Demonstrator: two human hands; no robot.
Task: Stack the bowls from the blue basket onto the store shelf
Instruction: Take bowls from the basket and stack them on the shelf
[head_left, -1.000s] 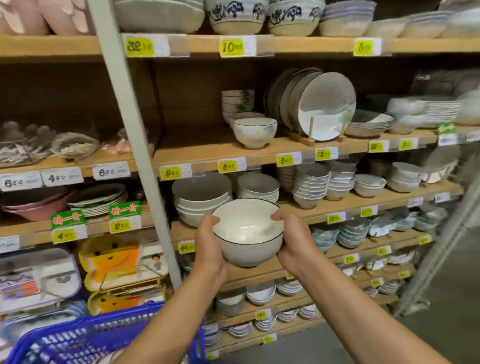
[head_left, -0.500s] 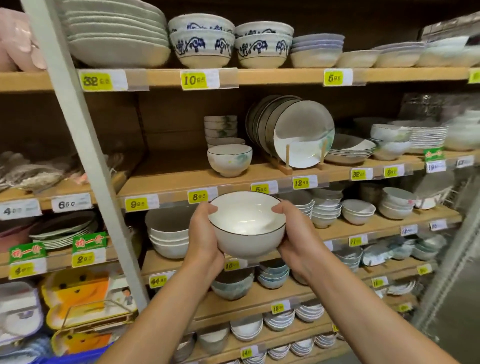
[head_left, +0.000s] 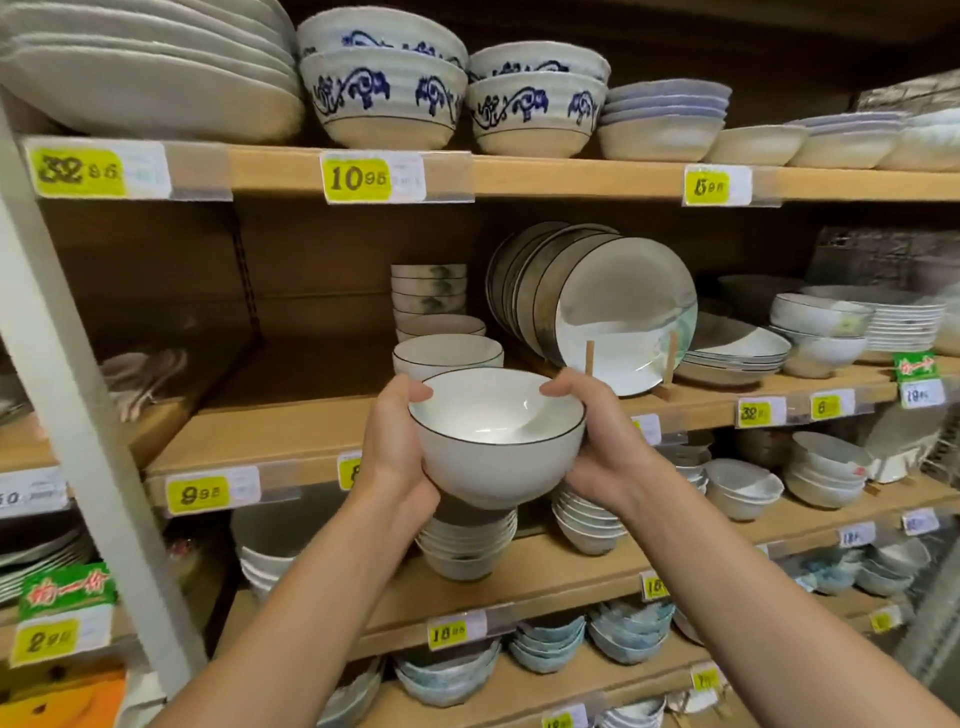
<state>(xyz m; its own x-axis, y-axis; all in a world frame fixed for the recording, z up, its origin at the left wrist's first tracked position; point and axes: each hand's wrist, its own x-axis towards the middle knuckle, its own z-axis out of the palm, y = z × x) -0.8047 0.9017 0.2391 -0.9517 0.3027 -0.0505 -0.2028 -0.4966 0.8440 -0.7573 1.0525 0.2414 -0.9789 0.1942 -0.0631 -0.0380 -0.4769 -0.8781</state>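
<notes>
Head: both hands (head_left: 397, 452) (head_left: 597, 452) around bowl (head_left: 498, 462)

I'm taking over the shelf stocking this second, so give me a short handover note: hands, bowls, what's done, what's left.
Left hand and right hand grip opposite sides of the white ceramic bowl with a thin dark rim, held upright.
It is in front of a matching dark-rimmed bowl on the wooden middle shelf.
Done: bowl at shelf height. Left: set it down, likely on that bowl.
</notes>
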